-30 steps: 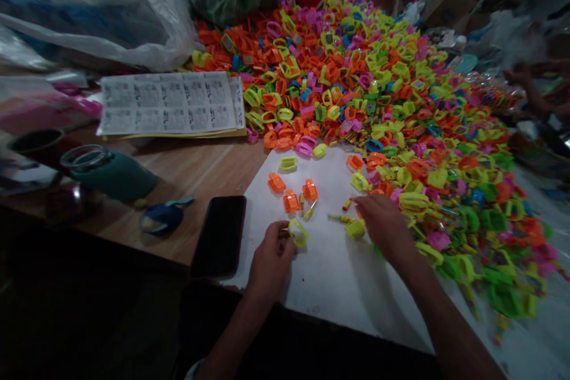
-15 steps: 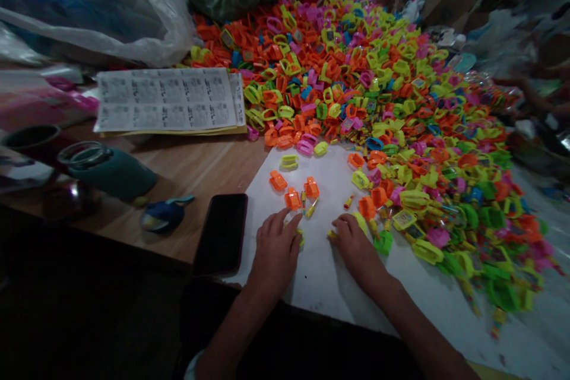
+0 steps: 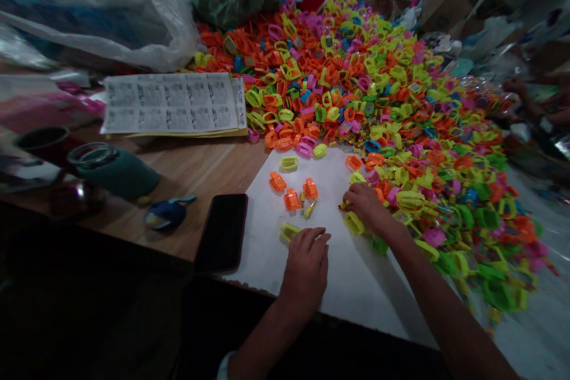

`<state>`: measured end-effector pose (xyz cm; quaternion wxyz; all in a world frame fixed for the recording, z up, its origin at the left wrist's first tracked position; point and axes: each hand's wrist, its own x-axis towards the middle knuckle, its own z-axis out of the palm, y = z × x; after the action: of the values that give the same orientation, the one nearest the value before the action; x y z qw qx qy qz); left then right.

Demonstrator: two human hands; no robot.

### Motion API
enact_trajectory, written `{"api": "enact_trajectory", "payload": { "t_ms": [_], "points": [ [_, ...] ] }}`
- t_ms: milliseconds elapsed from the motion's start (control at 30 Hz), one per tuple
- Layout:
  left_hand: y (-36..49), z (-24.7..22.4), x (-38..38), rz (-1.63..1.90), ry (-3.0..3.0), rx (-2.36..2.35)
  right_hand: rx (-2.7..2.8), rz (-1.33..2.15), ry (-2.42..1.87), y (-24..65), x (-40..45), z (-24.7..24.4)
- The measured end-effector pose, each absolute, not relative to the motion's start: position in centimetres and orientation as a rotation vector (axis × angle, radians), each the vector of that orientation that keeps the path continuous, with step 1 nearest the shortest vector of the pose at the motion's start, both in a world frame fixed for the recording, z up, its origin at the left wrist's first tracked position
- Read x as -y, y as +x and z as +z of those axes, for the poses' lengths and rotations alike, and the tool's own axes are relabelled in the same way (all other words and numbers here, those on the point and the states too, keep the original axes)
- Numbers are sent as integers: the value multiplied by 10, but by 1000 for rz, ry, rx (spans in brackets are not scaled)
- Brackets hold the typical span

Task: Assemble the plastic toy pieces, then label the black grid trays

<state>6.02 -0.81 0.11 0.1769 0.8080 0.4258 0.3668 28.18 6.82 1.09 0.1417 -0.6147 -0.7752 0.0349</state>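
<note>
My left hand (image 3: pixel 307 264) hovers over the white sheet (image 3: pixel 271 261), fingers loosely stretched, nothing visible in them. Just beyond its fingertips lies a yellow plastic loop (image 3: pixel 288 231), like a toy watch. To the right, my right hand (image 3: pixel 367 208) pinches at a small red-and-yellow tube (image 3: pixel 342 206), mostly hidden by the fingers. Directly below that hand rests another yellow loop (image 3: pixel 354 224). Farther back on the sheet are orange watch-like pieces (image 3: pixel 291 199), two slim yellow tubes (image 3: pixel 310 209) and a yellow-green loop (image 3: pixel 288 163).
A large heap of coloured plastic pieces (image 3: pixel 356 83) covers the back and right. On the left are a phone (image 3: pixel 221 233), a blue pouch-like item (image 3: pixel 164 215), a teal jar (image 3: pixel 116 172) and printed sheets (image 3: pixel 171 104). Behind them bulges a plastic bag (image 3: pixel 98 12). Another person's arm shows at far right.
My left hand has moved right and nearer, uncovering the yellow loop. My right hand has shifted right and away from me, onto the small red-and-yellow tube, leaving a yellow loop visible below it.
</note>
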Motion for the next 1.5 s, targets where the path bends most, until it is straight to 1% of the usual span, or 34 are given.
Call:
{"api": "enact_trajectory", "payload": {
  "t_ms": [200,300,367,433,500,567,667,700,767,867,900,967,1033,1233,1500],
  "points": [
    [54,-4,6,1032,2236,-1187,1942,84,-1877,269,-29,24],
    [53,-2,5,1016,2189,-1220,1833,117,-2054,263,-2,28],
    [56,1,2,974,2119,-1221,1914,98,-2218,259,8,27],
    [60,8,-2,937,2006,-1207,2086,56,-2257,254,14,26],
    [64,17,-8,876,1839,-1212,2268,-22,-2073,250,20,26],
    [64,27,-15,714,1637,-1174,2358,-138,-1798,244,27,27],
    [62,39,-21,399,1326,-880,2356,-208,-1535,234,40,27],
    [61,40,-21,352,1252,-795,2327,-163,-1502,230,44,26],
    [59,39,-19,366,1190,-763,2214,72,-1492,224,50,26],
    [53,31,-11,462,1320,-971,1886,545,-1570,218,57,25],
    [51,27,-8,485,1395,-1047,1782,658,-1598,217,59,25],
    [47,22,-3,505,1530,-1149,1671,775,-1633,217,62,23],
    [43,20,1,501,1618,-1182,1690,764,-1618,218,64,21],
    [42,19,6,461,1814,-1257,1806,523,-1528,217,62,18],
    [44,22,7,357,1889,-1270,1848,425,-1493,218,58,11]
  ]
}}
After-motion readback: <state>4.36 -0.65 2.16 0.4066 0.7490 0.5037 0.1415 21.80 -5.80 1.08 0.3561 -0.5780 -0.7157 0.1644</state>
